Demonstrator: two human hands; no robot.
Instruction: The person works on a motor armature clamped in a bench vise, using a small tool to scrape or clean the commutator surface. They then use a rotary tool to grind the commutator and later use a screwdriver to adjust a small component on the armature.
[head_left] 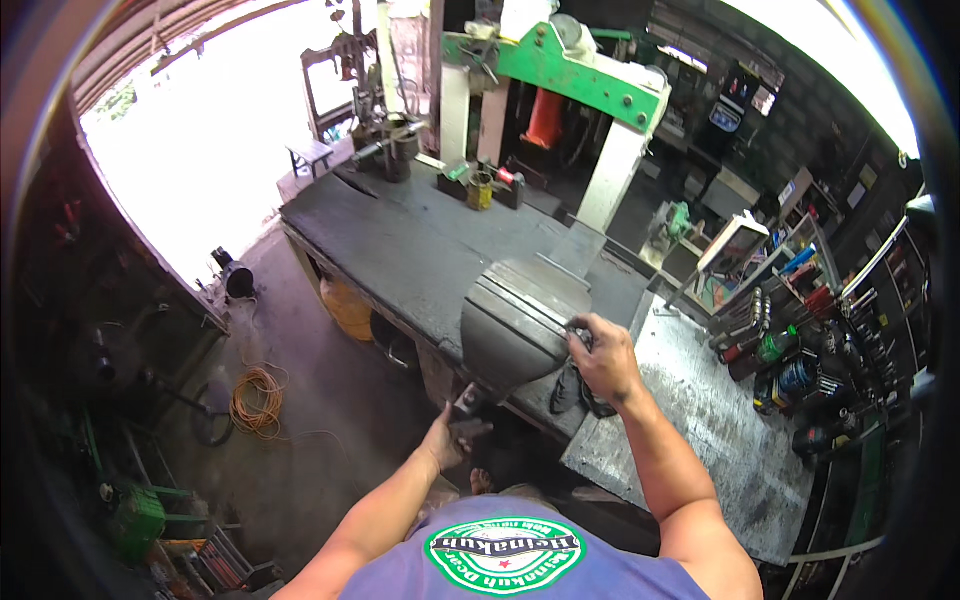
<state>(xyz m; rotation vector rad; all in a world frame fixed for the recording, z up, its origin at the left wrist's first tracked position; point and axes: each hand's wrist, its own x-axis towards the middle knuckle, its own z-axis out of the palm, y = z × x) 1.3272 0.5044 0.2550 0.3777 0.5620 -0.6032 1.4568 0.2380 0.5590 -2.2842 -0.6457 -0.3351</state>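
Observation:
A large grey bench vise [515,325] is mounted at the front edge of a dark workbench, with narrow lines running across its top. My left hand [447,440] is below its front, closed around the vise handle by the metal screw end [467,400]; shadow hides part of the fingers. At the right end of the jaws, my right hand [605,362] has its fingers curled in a pinch against the vise. Whatever sits between those fingertips is too small and dark to make out. Dark objects [570,388] lie on the bench beneath that hand.
The dark workbench [400,240] carries a yellow can [480,190] at its far side. A green and white press frame [580,75] stands behind. To the right is a scuffed metal table [700,430] bordered by tools. An orange cable coil [258,403] lies on the floor at left.

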